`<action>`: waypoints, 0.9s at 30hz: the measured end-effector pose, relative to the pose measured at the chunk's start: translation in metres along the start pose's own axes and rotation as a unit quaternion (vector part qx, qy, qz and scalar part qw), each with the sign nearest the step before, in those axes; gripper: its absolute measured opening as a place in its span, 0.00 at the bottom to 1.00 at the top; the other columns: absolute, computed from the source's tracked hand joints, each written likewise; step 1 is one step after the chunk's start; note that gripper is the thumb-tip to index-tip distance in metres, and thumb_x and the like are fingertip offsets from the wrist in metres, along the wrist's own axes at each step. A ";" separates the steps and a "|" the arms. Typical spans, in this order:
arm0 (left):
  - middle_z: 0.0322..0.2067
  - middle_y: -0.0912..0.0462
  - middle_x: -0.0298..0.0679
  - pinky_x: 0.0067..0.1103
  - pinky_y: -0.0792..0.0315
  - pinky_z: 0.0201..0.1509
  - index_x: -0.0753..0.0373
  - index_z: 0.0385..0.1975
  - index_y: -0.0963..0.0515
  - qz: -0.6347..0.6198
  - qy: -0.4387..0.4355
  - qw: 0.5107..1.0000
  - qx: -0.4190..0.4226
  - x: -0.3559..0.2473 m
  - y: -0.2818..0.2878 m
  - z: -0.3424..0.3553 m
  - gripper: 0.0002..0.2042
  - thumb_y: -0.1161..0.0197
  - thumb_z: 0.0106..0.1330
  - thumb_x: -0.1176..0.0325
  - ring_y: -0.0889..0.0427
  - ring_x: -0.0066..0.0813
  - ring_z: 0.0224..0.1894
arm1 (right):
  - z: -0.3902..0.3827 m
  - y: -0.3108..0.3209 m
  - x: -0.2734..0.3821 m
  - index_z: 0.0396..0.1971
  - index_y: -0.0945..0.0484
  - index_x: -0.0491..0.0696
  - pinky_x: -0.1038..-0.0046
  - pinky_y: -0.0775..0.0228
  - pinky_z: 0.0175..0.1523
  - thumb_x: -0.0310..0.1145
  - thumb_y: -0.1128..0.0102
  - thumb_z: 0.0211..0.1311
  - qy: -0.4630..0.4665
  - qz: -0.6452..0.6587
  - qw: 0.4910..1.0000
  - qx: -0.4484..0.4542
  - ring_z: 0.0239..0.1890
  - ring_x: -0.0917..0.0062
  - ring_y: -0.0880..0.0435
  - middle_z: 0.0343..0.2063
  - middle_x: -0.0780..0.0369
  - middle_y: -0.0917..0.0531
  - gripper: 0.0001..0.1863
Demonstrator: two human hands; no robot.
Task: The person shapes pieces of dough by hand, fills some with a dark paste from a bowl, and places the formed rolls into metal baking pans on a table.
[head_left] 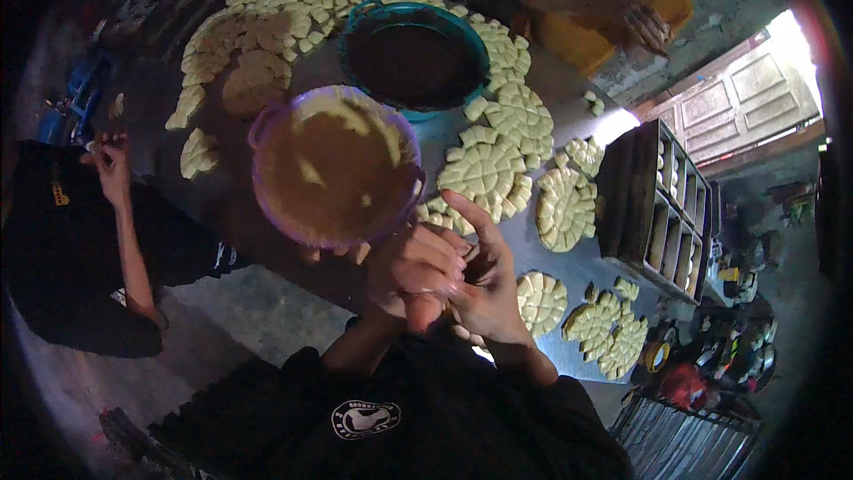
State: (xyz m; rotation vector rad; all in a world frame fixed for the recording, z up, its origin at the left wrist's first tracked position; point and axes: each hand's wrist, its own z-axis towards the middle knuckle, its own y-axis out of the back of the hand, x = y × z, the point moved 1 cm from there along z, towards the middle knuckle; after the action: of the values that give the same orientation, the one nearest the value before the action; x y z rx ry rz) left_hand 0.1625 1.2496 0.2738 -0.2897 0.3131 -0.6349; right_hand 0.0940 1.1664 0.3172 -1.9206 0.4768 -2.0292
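Note:
My left hand (418, 274) and my right hand (490, 289) are pressed together in front of my chest, at the table's near edge. The left fingers are curled over toward the right palm. On the right hand the index finger stretches upward while the other fingers bend in. Whatever lies between the hands, if anything, is hidden. Just beyond them stands a purple basin (258, 180) with a brown filling (333, 187) and pale yellow patches in it. Round slabs of pale dough (482, 166), cut into small pieces, lie close to the right.
A teal basin (486, 53) with dark contents stands behind the purple one. More cut dough (520, 116) covers the grey table (311, 276). Wooden racks (653, 204) stand at the right. One person sits at left (75, 240), another (577, 22) at the far side.

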 end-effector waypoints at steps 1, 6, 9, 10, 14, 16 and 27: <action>0.28 0.22 0.44 0.35 0.18 0.39 0.65 0.40 0.27 -0.022 0.026 0.993 -0.112 0.012 -0.005 -0.014 0.18 0.49 0.75 0.53 0.19 0.36 0.33 | 0.013 -0.004 -0.006 0.70 0.41 0.44 0.73 0.33 0.61 0.18 0.33 0.57 -0.003 -0.046 0.999 0.000 0.54 0.80 0.24 0.51 0.61 0.20 0.41; 0.34 0.23 0.40 0.31 0.24 0.50 0.66 0.49 0.28 -0.020 0.257 0.934 -0.246 0.029 0.030 -0.002 0.14 0.45 0.74 0.61 0.21 0.32 0.39 | 0.083 -0.015 -0.010 0.70 0.41 0.47 0.72 0.32 0.61 0.21 0.34 0.60 -0.076 0.133 0.988 0.011 0.58 0.79 0.26 0.57 0.57 0.25 0.39; 0.37 0.22 0.39 0.28 0.26 0.53 0.66 0.54 0.29 0.024 0.380 0.882 -0.277 0.033 0.053 0.003 0.15 0.44 0.73 0.64 0.22 0.29 0.41 | 0.145 -0.020 -0.012 0.66 0.35 0.48 0.70 0.26 0.55 0.19 0.38 0.62 -0.043 -0.075 0.996 -0.005 0.50 0.70 0.17 0.43 0.58 0.16 0.32; 0.39 0.22 0.38 0.27 0.27 0.54 0.65 0.55 0.30 0.021 0.417 0.862 -0.287 0.032 0.059 0.002 0.16 0.44 0.73 0.65 0.22 0.28 0.42 | 0.170 -0.016 -0.011 0.65 0.34 0.49 0.70 0.25 0.53 0.19 0.39 0.62 -0.020 -0.202 0.979 -0.009 0.48 0.67 0.15 0.40 0.58 0.15 0.31; 0.43 0.22 0.36 0.22 0.30 0.58 0.65 0.61 0.31 -0.038 0.535 0.797 -0.277 0.017 0.077 -0.001 0.20 0.42 0.72 0.69 0.24 0.24 0.45 | 0.275 0.045 -0.031 0.65 0.33 0.52 0.69 0.24 0.54 0.17 0.45 0.53 0.089 -0.739 0.652 0.141 0.49 0.62 0.15 0.47 0.56 0.14 0.35; 0.44 0.23 0.35 0.21 0.32 0.58 0.64 0.62 0.31 -0.086 0.586 0.771 -0.234 0.010 0.084 -0.004 0.20 0.42 0.72 0.70 0.25 0.21 0.46 | 0.300 0.085 -0.057 0.64 0.32 0.52 0.70 0.26 0.56 0.16 0.48 0.53 0.067 -0.777 0.592 0.202 0.51 0.63 0.16 0.47 0.56 0.15 0.35; 0.37 0.22 0.35 0.21 0.31 0.54 0.64 0.60 0.29 -0.012 0.606 0.769 -0.203 -0.011 0.099 0.005 0.17 0.47 0.76 0.66 0.23 0.23 0.42 | 0.271 0.061 -0.046 0.65 0.31 0.48 0.73 0.29 0.56 0.29 0.49 0.72 -0.080 -0.530 0.841 0.070 0.53 0.76 0.21 0.49 0.59 0.18 0.22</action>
State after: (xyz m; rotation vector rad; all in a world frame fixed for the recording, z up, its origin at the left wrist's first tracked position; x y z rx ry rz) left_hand 0.2081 1.3332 0.2453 -0.2594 1.7253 -0.7090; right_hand 0.3667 1.1237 0.2617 -2.4956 -0.9894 -2.2704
